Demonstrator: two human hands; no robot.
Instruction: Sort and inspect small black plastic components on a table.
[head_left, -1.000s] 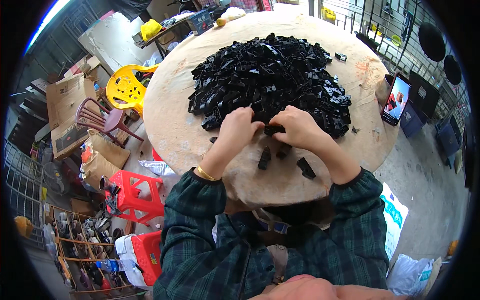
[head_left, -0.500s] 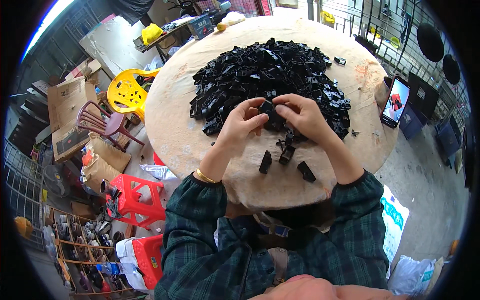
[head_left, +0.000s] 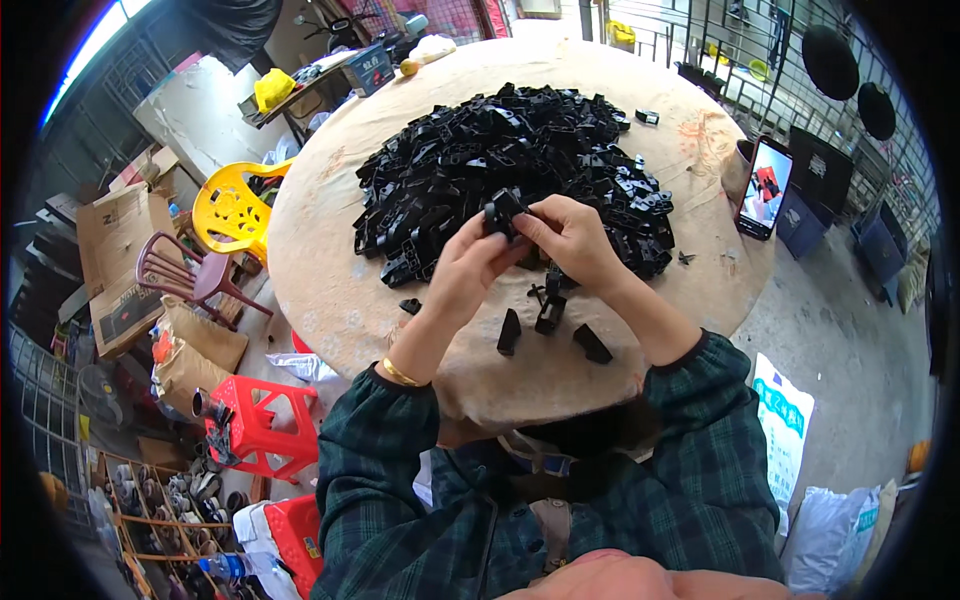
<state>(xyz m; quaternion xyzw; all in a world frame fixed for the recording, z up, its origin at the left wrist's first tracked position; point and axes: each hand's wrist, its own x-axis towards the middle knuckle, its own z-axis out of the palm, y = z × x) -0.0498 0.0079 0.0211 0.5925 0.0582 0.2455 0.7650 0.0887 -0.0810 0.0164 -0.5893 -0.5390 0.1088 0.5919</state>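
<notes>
Between both hands, above the near edge of the heap, is a small black plastic part (head_left: 503, 210). My left hand (head_left: 472, 258) grips it from the left with bent fingers. My right hand (head_left: 568, 238) pinches its right side with thumb and fingers. Behind them spreads a large heap of similar black plastic parts (head_left: 500, 140). On the cloth nearer to me lie several loose black pieces, among them an upright one (head_left: 509, 332), a blocky one (head_left: 549, 314) and a tilted one (head_left: 592, 344). A smaller black piece (head_left: 410, 306) lies beside my left wrist.
A beige cloth covers the round table (head_left: 320, 240). At its right edge a phone (head_left: 765, 188) leans upright with a lit screen. A blue box (head_left: 368, 70) stands at the far left edge. Yellow (head_left: 232, 212) and purple chairs (head_left: 200, 270) and a red stool (head_left: 262, 425) stand to the left.
The black part has been turned between my fingers, and its shape now shows more. My left hand has tipped over, palm more upward. The whole view has shifted slightly.
</notes>
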